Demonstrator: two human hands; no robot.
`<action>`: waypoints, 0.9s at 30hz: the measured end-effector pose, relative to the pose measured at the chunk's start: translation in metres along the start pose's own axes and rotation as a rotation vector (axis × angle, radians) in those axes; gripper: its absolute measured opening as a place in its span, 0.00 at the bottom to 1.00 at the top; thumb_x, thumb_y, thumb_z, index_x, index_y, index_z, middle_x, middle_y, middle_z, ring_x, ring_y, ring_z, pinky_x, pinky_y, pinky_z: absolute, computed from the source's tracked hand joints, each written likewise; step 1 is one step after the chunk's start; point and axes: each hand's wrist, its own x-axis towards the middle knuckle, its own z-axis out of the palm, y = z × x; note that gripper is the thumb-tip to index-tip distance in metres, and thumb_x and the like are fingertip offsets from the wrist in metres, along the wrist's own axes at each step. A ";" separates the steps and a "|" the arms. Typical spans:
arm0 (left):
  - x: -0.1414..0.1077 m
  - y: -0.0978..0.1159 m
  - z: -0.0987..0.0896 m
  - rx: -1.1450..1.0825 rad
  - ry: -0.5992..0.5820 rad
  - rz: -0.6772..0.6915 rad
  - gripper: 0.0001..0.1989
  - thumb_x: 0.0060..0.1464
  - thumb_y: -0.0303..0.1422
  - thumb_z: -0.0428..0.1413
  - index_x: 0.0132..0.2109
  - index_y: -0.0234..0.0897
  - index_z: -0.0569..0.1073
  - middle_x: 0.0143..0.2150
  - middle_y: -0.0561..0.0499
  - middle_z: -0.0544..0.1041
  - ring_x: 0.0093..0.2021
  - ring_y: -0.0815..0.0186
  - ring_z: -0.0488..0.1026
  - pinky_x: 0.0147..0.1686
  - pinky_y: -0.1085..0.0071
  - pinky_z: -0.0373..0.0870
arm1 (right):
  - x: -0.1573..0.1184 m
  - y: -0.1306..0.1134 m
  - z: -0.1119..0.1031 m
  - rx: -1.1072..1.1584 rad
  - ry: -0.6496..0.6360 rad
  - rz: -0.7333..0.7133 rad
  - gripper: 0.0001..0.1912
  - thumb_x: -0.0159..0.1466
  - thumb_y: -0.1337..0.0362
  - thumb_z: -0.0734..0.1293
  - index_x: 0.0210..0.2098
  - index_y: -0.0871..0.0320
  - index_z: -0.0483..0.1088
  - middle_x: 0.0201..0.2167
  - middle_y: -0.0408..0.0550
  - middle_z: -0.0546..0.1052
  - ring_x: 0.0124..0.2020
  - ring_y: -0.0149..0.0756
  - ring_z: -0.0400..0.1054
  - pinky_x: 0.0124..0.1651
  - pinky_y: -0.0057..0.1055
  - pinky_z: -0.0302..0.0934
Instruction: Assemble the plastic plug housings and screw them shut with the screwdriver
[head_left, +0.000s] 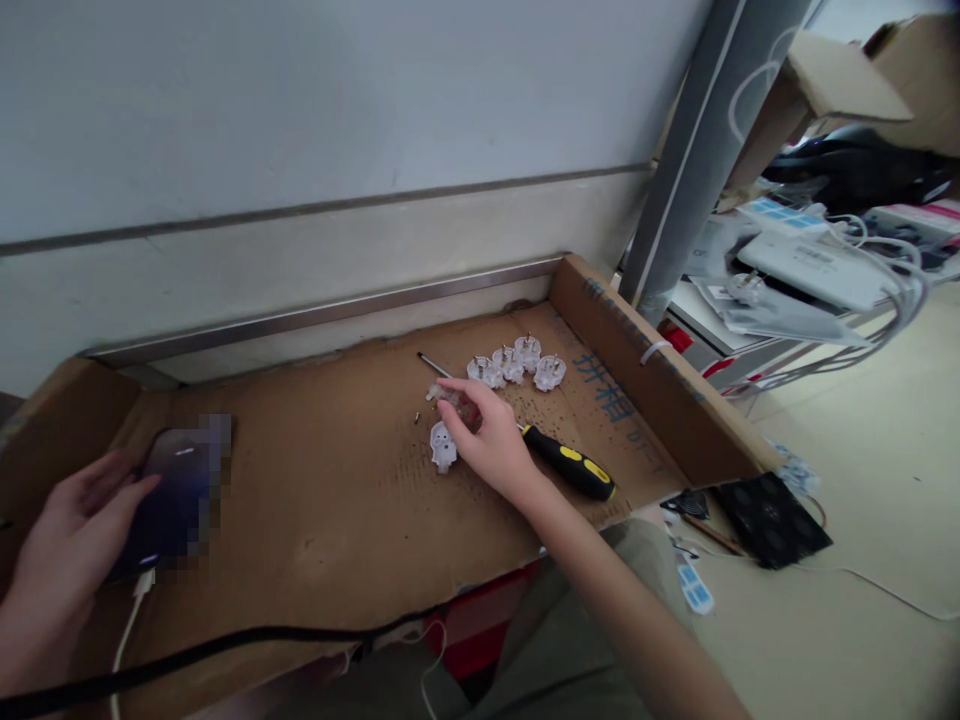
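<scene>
At the left of the cardboard tray, my left hand is curled around the near-left edge of a dark phone, thumb over its screen. A white cable is plugged into the phone. My right hand pinches at a small clear plastic piece, partly covered by the fingers. Just below those fingertips lies a white plug housing. A screwdriver with a black and yellow handle lies under the right hand, its shaft tip showing beyond. Several white plug parts with metal pins sit grouped behind the hand.
The cardboard tray has raised side walls; a black strap crosses its front edge. A small metal pin lies in it. A grey metal post stands at the back right, beside a cluttered side table with cables.
</scene>
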 end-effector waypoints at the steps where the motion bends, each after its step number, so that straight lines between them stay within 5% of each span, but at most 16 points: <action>1: 0.001 0.003 0.001 -0.006 0.005 -0.017 0.34 0.40 0.33 0.60 0.57 0.32 0.67 0.56 0.42 0.70 0.56 0.52 0.67 0.57 0.51 0.59 | 0.000 0.000 0.000 0.001 0.000 -0.002 0.15 0.62 0.61 0.60 0.48 0.56 0.68 0.44 0.45 0.72 0.41 0.25 0.66 0.47 0.26 0.62; 17: 0.004 -0.004 -0.001 -0.023 -0.039 -0.063 0.34 0.41 0.30 0.60 0.59 0.34 0.65 0.57 0.40 0.69 0.57 0.51 0.65 0.57 0.50 0.60 | 0.000 0.000 -0.001 -0.003 -0.004 -0.007 0.15 0.62 0.60 0.60 0.48 0.55 0.68 0.43 0.47 0.72 0.40 0.26 0.65 0.46 0.27 0.63; 27: 0.000 -0.007 -0.001 0.030 -0.027 0.023 0.35 0.42 0.29 0.60 0.59 0.34 0.64 0.56 0.40 0.70 0.57 0.50 0.66 0.56 0.48 0.61 | 0.000 -0.001 -0.001 -0.004 -0.009 -0.003 0.15 0.62 0.60 0.60 0.47 0.56 0.68 0.44 0.46 0.72 0.40 0.25 0.65 0.46 0.26 0.62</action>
